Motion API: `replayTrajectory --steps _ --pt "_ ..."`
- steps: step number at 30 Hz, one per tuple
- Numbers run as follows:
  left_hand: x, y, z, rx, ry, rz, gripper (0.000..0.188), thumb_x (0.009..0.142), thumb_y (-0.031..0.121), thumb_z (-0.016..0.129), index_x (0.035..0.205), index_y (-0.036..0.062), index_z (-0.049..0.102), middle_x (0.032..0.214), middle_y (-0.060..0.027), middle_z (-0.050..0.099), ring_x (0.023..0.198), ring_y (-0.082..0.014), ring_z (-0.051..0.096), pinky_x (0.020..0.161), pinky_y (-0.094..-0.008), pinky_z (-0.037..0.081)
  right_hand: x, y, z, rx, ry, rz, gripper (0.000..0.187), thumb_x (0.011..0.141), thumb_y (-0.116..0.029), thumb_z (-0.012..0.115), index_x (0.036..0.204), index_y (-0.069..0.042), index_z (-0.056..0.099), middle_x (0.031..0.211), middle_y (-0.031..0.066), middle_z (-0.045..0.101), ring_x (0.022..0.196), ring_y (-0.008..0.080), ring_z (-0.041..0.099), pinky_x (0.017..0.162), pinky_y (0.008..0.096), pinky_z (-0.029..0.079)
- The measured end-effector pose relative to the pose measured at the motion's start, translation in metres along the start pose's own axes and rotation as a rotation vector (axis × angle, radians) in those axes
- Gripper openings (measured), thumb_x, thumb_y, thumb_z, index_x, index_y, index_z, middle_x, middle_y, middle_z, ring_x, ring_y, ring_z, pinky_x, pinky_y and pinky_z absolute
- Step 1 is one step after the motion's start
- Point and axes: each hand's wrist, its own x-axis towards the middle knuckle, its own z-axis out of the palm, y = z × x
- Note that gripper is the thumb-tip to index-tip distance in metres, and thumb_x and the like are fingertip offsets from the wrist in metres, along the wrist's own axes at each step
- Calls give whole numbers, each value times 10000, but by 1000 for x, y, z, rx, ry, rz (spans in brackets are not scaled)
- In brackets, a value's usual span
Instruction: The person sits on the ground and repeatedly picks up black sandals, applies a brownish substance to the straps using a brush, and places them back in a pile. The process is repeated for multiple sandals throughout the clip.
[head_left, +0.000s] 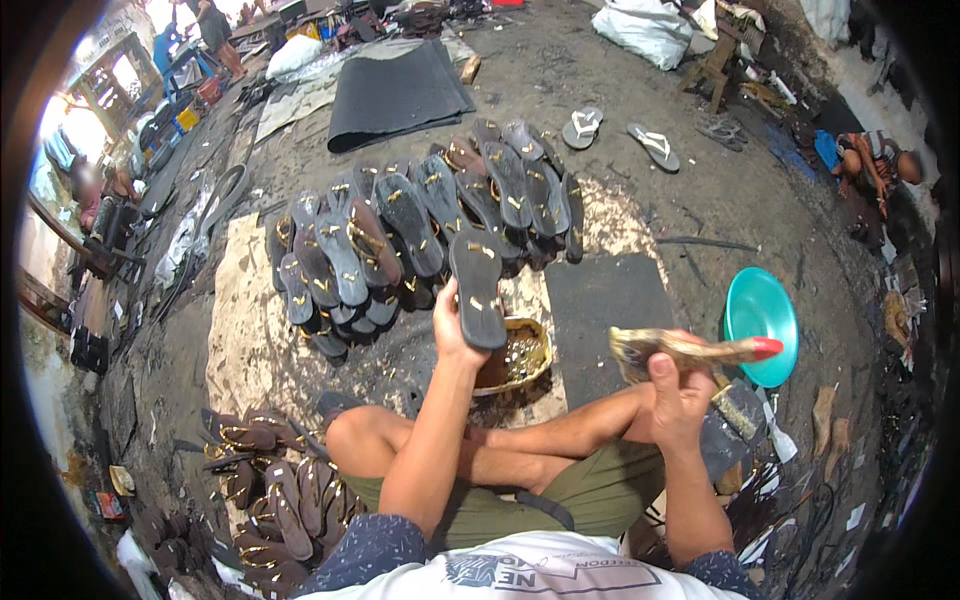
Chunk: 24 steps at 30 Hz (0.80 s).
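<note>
My left hand (456, 338) grips a dark flip-flop sole (478, 290) by its edge, with small gold-coloured bits showing on its face. In my right hand (682, 392) is a paintbrush (700, 349), its bristles caked, its handle red-tipped and pointing right. Below the sole sits a tub (548, 350) of brown, wet-looking liquid, partly hidden by my left hand and the sole. Beyond it, many similar soles (340, 258) lie in overlapping rows on a stained sheet (240, 330).
Brown footwear pieces (290, 500) are heaped by my left knee. A teal basin (762, 385) stands right, beside a black mat (610, 310). Farther off lie white-strapped flip-flops (655, 147) and a folded black sheet (395, 95). Another person (875, 165) sits at the far right.
</note>
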Motion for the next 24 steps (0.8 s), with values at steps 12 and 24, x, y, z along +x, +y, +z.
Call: replayTrajectory --steps 12,24 --pt "-28 45 24 458 180 303 310 1065 450 559 1017 146 597 927 -4 666 820 -145 635 744 -317 492 11 28 26 -202 3 260 531 973 -380 736 1312 9 610 1203 105 674 1137 174 607 981 332 471" --pt "-430 183 -98 1996 1646 777 312 905 370 764 955 79 660 1093 -98 652 1054 -279 593 919 -450 458 44 78 51 -145 -120 299 323 990 -367 737 964 -64 627 1008 9 645 915 63 581 777 246 474"
